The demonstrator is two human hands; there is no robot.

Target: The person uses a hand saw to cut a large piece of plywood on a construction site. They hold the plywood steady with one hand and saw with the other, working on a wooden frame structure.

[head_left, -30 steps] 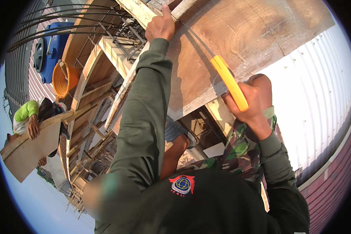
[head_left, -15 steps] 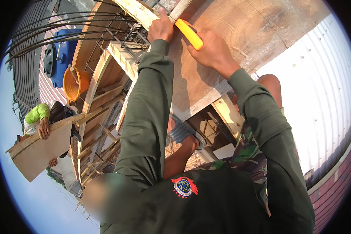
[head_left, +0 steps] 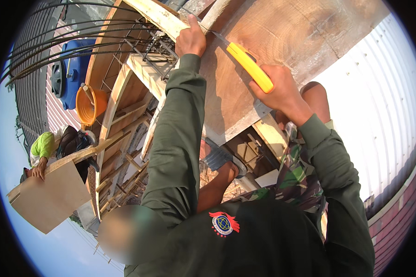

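Observation:
My right hand [head_left: 282,87] is closed round the rear of a hand saw's yellow handle [head_left: 246,62]. The narrow blade slants up and left, passing close by my left hand [head_left: 191,39] at the edge of a timber strip [head_left: 155,16]. That left hand is closed on the strip's end, its thumb raised toward the blade. Below the saw lies a broad brown plywood panel [head_left: 282,37]. How deep the blade sits in the wood cannot be made out.
Bent rebar rods [head_left: 78,34] stick out at upper left, near a blue tank [head_left: 76,67] and an orange bucket [head_left: 91,105]. Another person [head_left: 44,147] holds a board [head_left: 53,196] at left. White corrugated roofing [head_left: 370,106] lies at right. Under the panel is an opening [head_left: 247,152].
My right hand has drawn the saw back, down and to the right, showing more blade. My left hand stays at the strip. The other person's board has tilted and shifted.

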